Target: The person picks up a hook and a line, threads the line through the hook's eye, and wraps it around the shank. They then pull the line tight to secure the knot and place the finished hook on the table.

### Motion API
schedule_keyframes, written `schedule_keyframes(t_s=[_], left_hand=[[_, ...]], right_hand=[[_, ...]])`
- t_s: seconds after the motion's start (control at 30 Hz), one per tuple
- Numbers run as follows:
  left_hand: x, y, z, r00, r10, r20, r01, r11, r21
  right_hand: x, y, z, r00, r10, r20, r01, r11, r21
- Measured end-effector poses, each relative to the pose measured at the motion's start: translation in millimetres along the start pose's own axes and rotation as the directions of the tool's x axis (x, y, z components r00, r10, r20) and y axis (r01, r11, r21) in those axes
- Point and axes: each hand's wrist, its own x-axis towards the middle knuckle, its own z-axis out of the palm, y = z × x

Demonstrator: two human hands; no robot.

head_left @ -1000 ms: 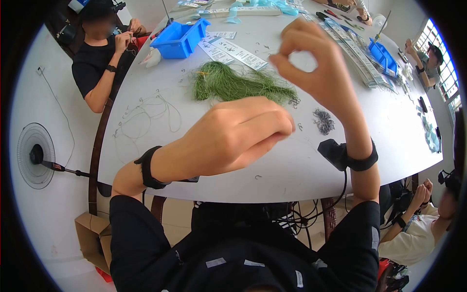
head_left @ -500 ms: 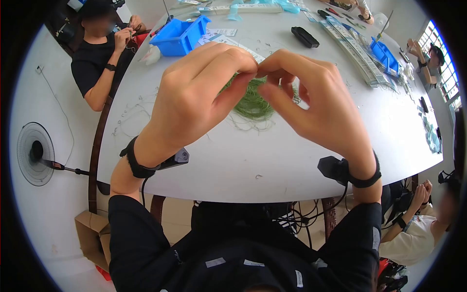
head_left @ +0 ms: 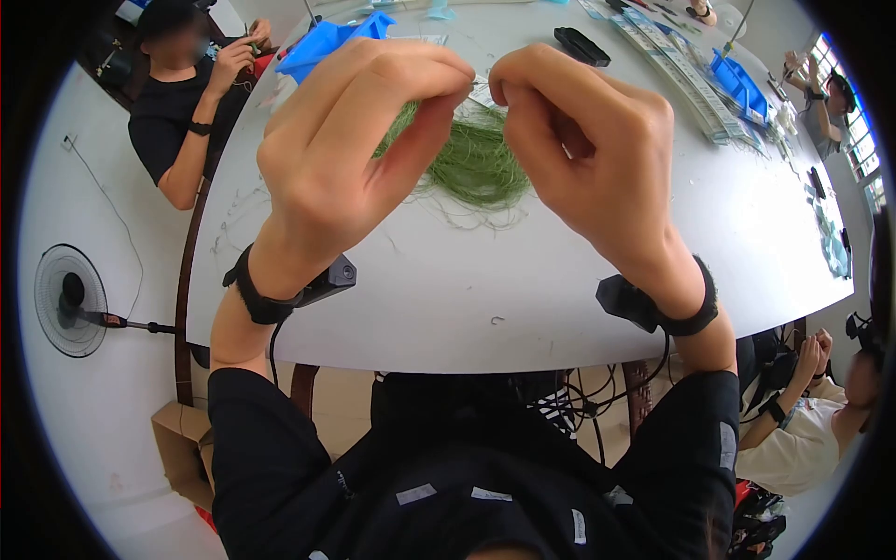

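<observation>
Above the bundle of thin green strands (head_left: 481, 168), both hands are raised with fingertips pinched. On the left, my left hand (head_left: 359, 140) presses thumb against forefinger; what lies between them is too small to make out. My right hand (head_left: 597, 145) is closed in a similar pinch, its fingers curled, and anything it holds is too fine to see. A small gap separates the two pinches. The strands lie loosely coiled on the white table (head_left: 429, 308), partly hidden behind my left hand. Each wrist wears a black strap with a small device.
A blue bin (head_left: 327, 49) stands behind my left hand, another blue bin (head_left: 740, 89) at the right. A black case (head_left: 581, 47) and long printed packets (head_left: 677, 79) lie at the back. Other people sit left and right. A fan (head_left: 71, 301) stands at the left.
The fingertips, touching before, are now apart. My left hand has moved left, and my right hand's fingers have curled closed. More of the green bundle shows. The view has shifted slightly.
</observation>
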Motion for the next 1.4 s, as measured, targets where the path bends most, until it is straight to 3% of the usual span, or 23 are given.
schedule_keyframes(t_s=[0.1, 0.2, 0.23, 0.3, 0.37, 0.43, 0.47, 0.53, 0.57, 0.67, 0.73, 0.83, 0.97, 1.03, 1.13, 1.17, 1.23, 1.27, 1.33, 1.4], left_hand=[[0, -11, 7, 0.990, 0.074, -0.116, -0.072, 0.997, 0.023], [1, -17, 3, 0.990, 0.093, -0.104, -0.088, 0.995, 0.050], [1, -16, -1, 0.997, 0.035, -0.075, -0.031, 0.998, 0.048], [0, -11, -9, 0.997, -0.081, -0.016, 0.081, 0.996, 0.047], [1, -15, -7, 0.985, -0.148, -0.086, 0.145, 0.989, -0.041], [0, -20, -10, 0.974, -0.193, -0.120, 0.179, 0.977, -0.119], [-1, -22, -12, 0.951, -0.288, -0.116, 0.262, 0.944, -0.201], [-3, -26, -15, 0.881, -0.467, -0.083, 0.411, 0.839, -0.356], [-4, -29, -18, 0.865, -0.502, -0.012, 0.452, 0.789, -0.416], [-6, -35, -23, 0.785, -0.586, 0.203, 0.576, 0.569, -0.587], [-7, -36, -27, 0.705, -0.619, 0.346, 0.642, 0.348, -0.683], [-9, -39, -27, 0.715, -0.579, 0.392, 0.641, 0.320, -0.698], [-11, -44, -24, 0.772, -0.609, 0.184, 0.563, 0.520, -0.642], [-14, -54, -27, 0.828, -0.549, 0.115, 0.487, 0.602, -0.633], [-10, -53, -32, 0.881, -0.467, -0.076, 0.384, 0.799, -0.462], [-9, -51, -33, 0.872, -0.473, -0.126, 0.368, 0.803, -0.469], [-5, -45, -33, 0.846, -0.483, -0.225, 0.334, 0.810, -0.482], [-4, -47, -36, 0.856, -0.458, -0.239, 0.343, 0.850, -0.400], [-4, -54, -48, 0.877, -0.403, -0.260, 0.351, 0.909, -0.223], [-4, -60, -53, 0.868, -0.411, -0.279, 0.353, 0.906, -0.234]], right_hand=[[-2, 6, 4, 0.998, -0.028, -0.060, 0.025, 0.999, -0.046], [0, 16, 4, 0.995, -0.059, -0.085, 0.051, 0.995, -0.088], [1, 15, -1, 1.000, -0.001, -0.021, -0.003, 0.985, -0.171], [14, 2, -14, 0.979, 0.205, -0.009, -0.205, 0.978, -0.045], [12, 22, -11, 0.992, 0.098, -0.077, -0.106, 0.989, -0.105], [13, 25, -20, 0.971, 0.239, -0.009, -0.239, 0.971, 0.010], [16, 22, -22, 0.955, 0.298, 0.016, -0.296, 0.938, 0.180], [30, 6, -24, 0.910, 0.410, 0.065, -0.386, 0.776, 0.499], [40, -13, -19, 0.836, 0.545, 0.067, -0.422, 0.559, 0.714], [37, 4, -25, 0.910, 0.246, 0.334, -0.351, 0.028, 0.936], [21, 34, -8, 0.966, -0.023, 0.256, -0.255, 0.025, 0.967], [24, 56, -7, 0.952, -0.255, 0.166, -0.176, -0.014, 0.984], [35, 72, -29, 0.946, -0.319, 0.056, -0.074, -0.045, 0.996], [39, 76, -45, 0.945, -0.325, 0.043, -0.051, -0.016, 0.999], [43, 77, -86, 0.953, -0.268, 0.140, -0.104, 0.143, 0.984], [44, 87, -100, 0.953, -0.259, 0.159, -0.107, 0.204, 0.973], [41, 84, -93, 0.965, -0.261, 0.023, 0.036, 0.219, 0.975], [39, 83, -89, 0.965, -0.260, -0.045, 0.107, 0.228, 0.968], [39, 86, -100, 0.977, -0.195, -0.084, 0.138, 0.284, 0.949], [37, 93, -124, 0.991, -0.103, -0.086, 0.119, 0.375, 0.920]])
